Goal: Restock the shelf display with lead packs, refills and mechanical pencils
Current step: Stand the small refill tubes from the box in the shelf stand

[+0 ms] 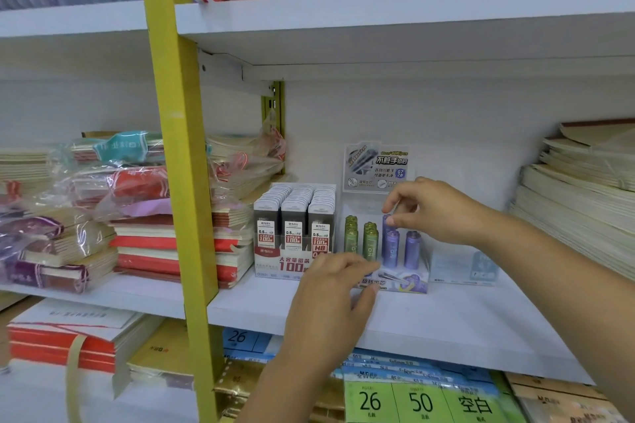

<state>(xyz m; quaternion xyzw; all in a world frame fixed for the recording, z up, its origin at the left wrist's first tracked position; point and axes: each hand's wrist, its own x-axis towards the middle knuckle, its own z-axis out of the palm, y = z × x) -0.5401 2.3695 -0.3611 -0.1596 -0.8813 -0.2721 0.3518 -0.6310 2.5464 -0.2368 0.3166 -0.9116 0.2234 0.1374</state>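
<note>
R hand (433,214) grip is pinching a purple tube (386,225); L hand (330,288), grip wide, is touching the tray (407,282). Best going straight down, missing other tubes (411,249) just below.

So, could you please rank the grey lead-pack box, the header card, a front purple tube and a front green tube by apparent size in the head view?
1. grey lead-pack box
2. header card
3. front purple tube and front green tube: near alike; green's base is hidden, so unranked.
</note>
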